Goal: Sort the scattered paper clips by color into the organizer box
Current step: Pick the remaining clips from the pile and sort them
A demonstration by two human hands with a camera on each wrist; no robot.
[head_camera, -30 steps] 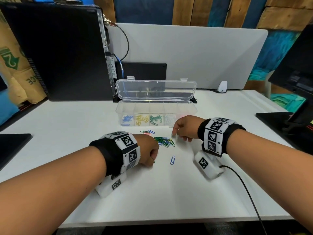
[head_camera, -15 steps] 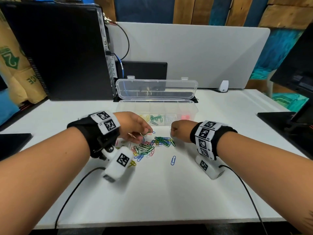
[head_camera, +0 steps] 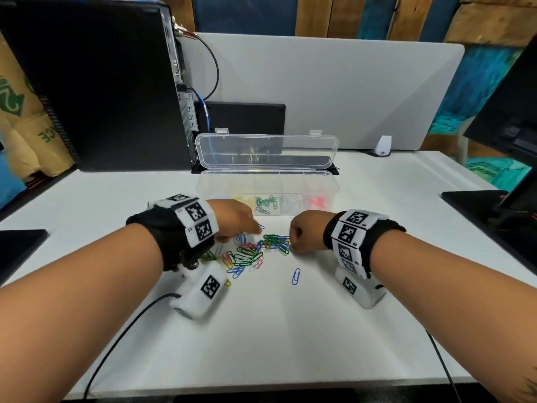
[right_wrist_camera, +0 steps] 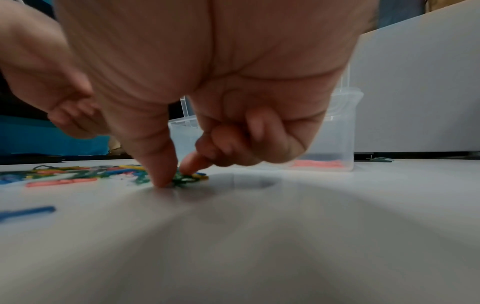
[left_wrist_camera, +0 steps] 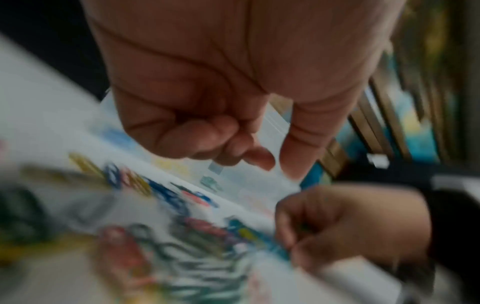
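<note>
Head view: the loose heap of coloured wire paper clips (head_camera: 255, 251) lies on the white desk (head_camera: 290, 330), just in front of the clear plastic organizer box (head_camera: 203, 186), whose lid stands open and whose compartments already hold yellow, green, pale and pink clips. A single blue clip (head_camera: 295, 276) lies apart on the near side of the heap.

The right hand (head_camera: 305, 232) sits at the heap's right edge, where the green clips (head_camera: 276, 242) gather; these lie to the left of its fingertips, many with their long axes running roughly left to right. The left hand (head_camera: 235, 221) hangs over the heap's far left corner, nearer the box. The right hand is judged the nearer to a green clip, so the coming lift depends on closing thumb and forefinger across that clip's narrow width.

Right wrist view: shows what the head view hides. The thumb tip (right_wrist_camera: 162, 181) presses the desk at the edge of the green clips (right_wrist_camera: 187, 180), the forefinger (right_wrist_camera: 193, 163) reaches down opposite it, and the other fingers are curled; whether a clip is already pinched cannot be told.

Left wrist view: blurred; the left hand (left_wrist_camera: 221, 92) has its fingers curled, thumb (left_wrist_camera: 298, 156) near forefinger, and no clip is discernible between them.
</note>
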